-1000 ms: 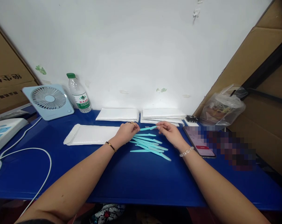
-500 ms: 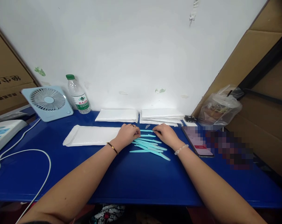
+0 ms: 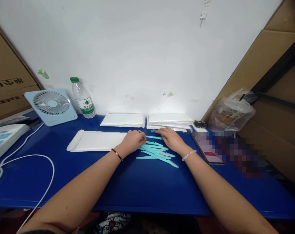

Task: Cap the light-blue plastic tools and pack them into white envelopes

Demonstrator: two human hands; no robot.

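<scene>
In the head view, the left hand (image 3: 133, 141) has its fingers (image 3: 143, 137) curled together at the near-left end of a slim turquoise plastic stick (image 3: 154, 137); whether they pinch it cannot be told, since the hand hides that end. The stick lies between the two hands. The right hand (image 3: 173, 141) has its fingers stretched forward and parted, the index reaching toward a small pale see-through sliver (image 3: 153, 130), the rest near the stick's right end; contact with either is unclear.

Just in front of the left fingers, toward the body, spreads a loose, overlapping fan of turquoise plastic sticks with pale tips (image 3: 159, 154) on the glossy blue counter (image 3: 147, 188). Left of those fingers, partly behind the hand, lies a long flat white wrapped packet (image 3: 96, 141).

Beyond the left fingers sits a white flat packet pile (image 3: 123, 120); beyond the right fingers, a second white packet pile (image 3: 169, 119), its layers uneven. To the right of the right fingers lies a dark-edged smartphone with a lit screen (image 3: 208, 149). Well apart to the left stand a pale blue square fan (image 3: 51, 106) and a clear bottle with a green cap (image 3: 84, 100).
</scene>
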